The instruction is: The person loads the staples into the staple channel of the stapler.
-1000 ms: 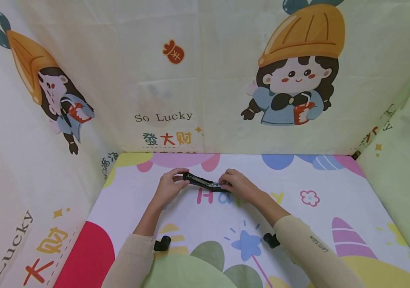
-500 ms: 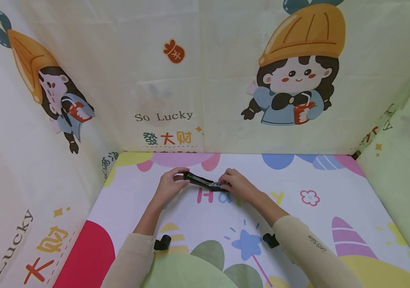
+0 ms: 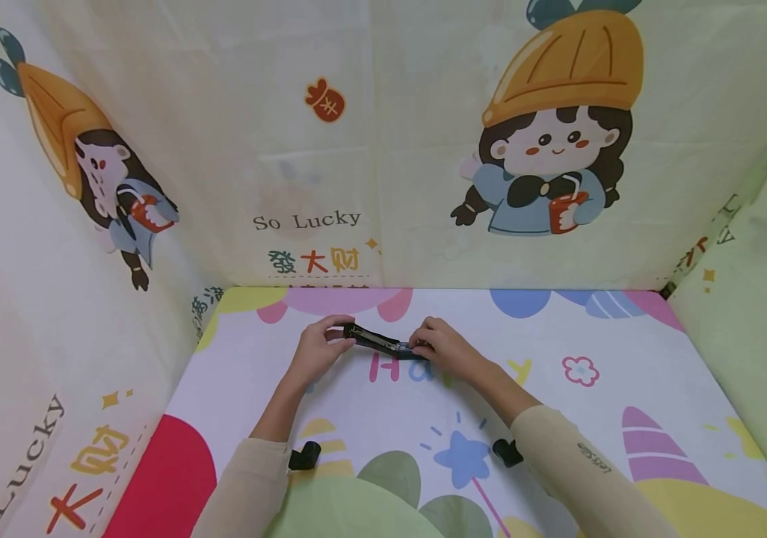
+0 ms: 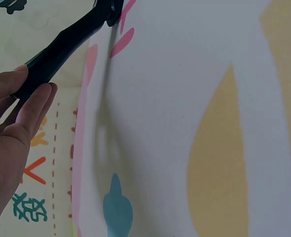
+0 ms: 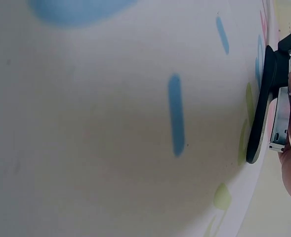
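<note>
A black stapler (image 3: 375,340), swung wide apart at its hinge, is held between both hands over the far part of the table. My left hand (image 3: 316,347) pinches the end of its raised top arm (image 4: 61,52) between thumb and fingers. At the hinge end, my right hand (image 3: 447,347) has its thumb and fingers at the metal staple channel (image 5: 280,121), above the black base (image 5: 262,111). Whether staples lie in the channel cannot be made out. In the head view, the fingers of my right hand hide much of the base.
The table (image 3: 538,441) wears a white cloth with colourful prints. A cream printed curtain (image 3: 424,254) rises at its back edge, with more cloth along both sides. Black wrist mounts (image 3: 305,455) stick out from the sleeves.
</note>
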`<act>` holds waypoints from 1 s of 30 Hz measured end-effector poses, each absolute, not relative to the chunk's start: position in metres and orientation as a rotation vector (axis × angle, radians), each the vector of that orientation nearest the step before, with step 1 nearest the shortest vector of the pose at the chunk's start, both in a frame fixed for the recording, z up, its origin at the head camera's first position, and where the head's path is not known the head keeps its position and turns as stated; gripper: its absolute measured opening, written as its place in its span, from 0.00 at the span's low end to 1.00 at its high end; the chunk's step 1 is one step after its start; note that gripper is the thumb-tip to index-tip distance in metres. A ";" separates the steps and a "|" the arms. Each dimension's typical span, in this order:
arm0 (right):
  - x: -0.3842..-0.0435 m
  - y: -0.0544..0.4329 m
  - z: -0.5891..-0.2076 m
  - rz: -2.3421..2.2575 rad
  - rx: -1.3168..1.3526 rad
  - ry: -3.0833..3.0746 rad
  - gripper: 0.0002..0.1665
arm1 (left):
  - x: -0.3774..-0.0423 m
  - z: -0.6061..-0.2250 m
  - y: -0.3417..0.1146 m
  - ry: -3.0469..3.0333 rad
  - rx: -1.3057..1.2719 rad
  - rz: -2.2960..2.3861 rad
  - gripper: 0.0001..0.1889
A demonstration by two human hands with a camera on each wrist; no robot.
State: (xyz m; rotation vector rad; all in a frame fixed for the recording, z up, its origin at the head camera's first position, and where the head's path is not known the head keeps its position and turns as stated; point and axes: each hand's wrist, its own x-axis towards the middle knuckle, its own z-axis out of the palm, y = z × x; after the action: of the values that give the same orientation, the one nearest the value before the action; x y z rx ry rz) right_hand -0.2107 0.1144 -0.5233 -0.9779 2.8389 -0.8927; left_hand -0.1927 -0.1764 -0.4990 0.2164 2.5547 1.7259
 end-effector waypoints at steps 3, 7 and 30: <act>-0.210 0.115 -0.523 -0.898 -1.002 2.841 0.06 | -0.193 -0.499 -0.176 2.564 0.215 1.721 0.23; -0.210 0.118 -0.523 -0.895 -1.058 2.849 0.08 | -0.192 -0.499 -0.175 2.567 0.217 1.721 0.24; -0.204 0.138 -0.529 -0.846 -1.122 2.912 0.14 | -0.191 -0.497 -0.176 2.570 0.211 1.706 0.23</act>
State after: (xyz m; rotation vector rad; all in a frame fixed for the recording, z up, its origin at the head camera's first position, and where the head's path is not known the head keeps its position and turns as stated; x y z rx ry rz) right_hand -0.2043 0.1380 -0.5290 -1.1220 2.9120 -0.8463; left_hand -0.1911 -0.1755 -0.4970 0.2112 2.5704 1.7062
